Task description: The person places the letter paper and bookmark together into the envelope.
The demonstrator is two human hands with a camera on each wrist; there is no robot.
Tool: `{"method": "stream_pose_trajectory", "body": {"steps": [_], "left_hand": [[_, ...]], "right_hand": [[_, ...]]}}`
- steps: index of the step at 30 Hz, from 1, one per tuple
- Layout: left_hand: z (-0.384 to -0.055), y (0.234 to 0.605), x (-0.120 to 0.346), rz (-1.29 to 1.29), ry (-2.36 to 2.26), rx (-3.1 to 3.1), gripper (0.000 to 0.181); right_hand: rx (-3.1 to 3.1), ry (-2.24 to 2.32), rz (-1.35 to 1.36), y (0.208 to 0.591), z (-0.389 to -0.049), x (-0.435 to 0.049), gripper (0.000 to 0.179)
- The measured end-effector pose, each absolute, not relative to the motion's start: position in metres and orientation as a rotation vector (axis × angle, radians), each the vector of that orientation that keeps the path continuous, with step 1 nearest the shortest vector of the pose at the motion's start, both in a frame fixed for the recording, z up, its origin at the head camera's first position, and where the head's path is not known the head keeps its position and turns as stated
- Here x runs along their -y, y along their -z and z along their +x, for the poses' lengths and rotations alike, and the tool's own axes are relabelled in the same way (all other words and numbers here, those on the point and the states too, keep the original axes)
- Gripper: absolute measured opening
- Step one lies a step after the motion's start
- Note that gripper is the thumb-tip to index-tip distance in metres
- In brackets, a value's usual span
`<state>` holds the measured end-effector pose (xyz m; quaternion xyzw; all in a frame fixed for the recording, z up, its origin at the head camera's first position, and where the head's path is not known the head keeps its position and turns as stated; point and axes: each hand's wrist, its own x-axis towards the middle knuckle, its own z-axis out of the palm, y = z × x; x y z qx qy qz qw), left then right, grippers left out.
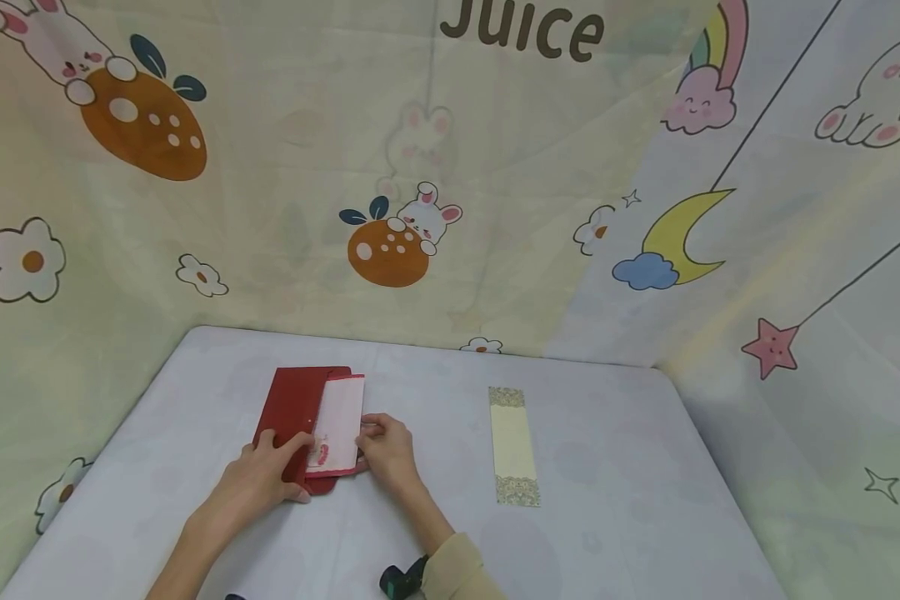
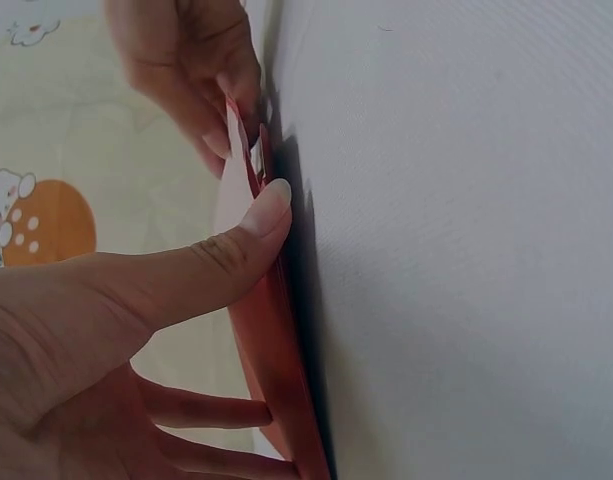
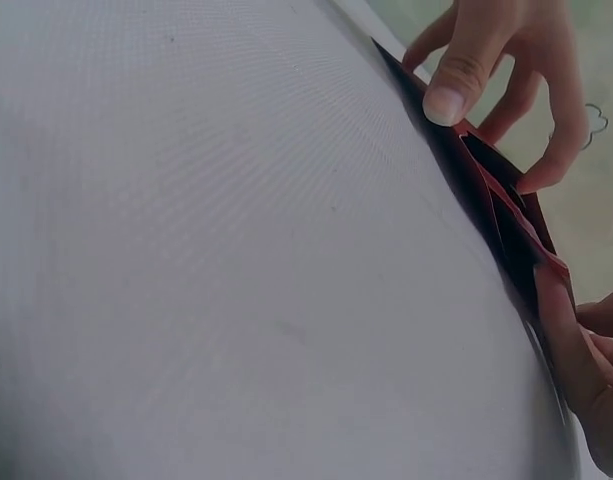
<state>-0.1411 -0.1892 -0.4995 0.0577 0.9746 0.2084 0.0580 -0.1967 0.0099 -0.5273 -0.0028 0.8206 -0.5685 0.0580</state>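
A red envelope (image 1: 291,402) lies on the left part of the table. Out of its right side reaches a white card (image 1: 341,421) with red edges and a small pink print near its lower left corner. My left hand (image 1: 261,473) holds the envelope, thumb (image 2: 266,210) on its near edge and the other fingers spread over its face. At the card's right edge, my right hand (image 1: 390,450) pinches it between thumb and fingers. In the right wrist view the envelope's mouth (image 3: 496,165) gapes slightly between the two hands.
A cream paper strip (image 1: 512,446) with patterned gold ends lies to the right on the white table (image 1: 615,467). A printed cloth (image 1: 285,250) hangs behind and along the sides. Part of a black band (image 1: 403,581) shows at the right wrist.
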Motion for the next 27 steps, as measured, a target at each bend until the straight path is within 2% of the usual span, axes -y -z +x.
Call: {"method": "stream_pose_trajectory", "body": {"steps": [27], "left_hand": [[-0.142,0.499,0.189,0.161,-0.634,-2.936,0.075]], "right_hand": [[-2.382,1.841,-0.140,0.525,-0.194,0.019,0.029]]}}
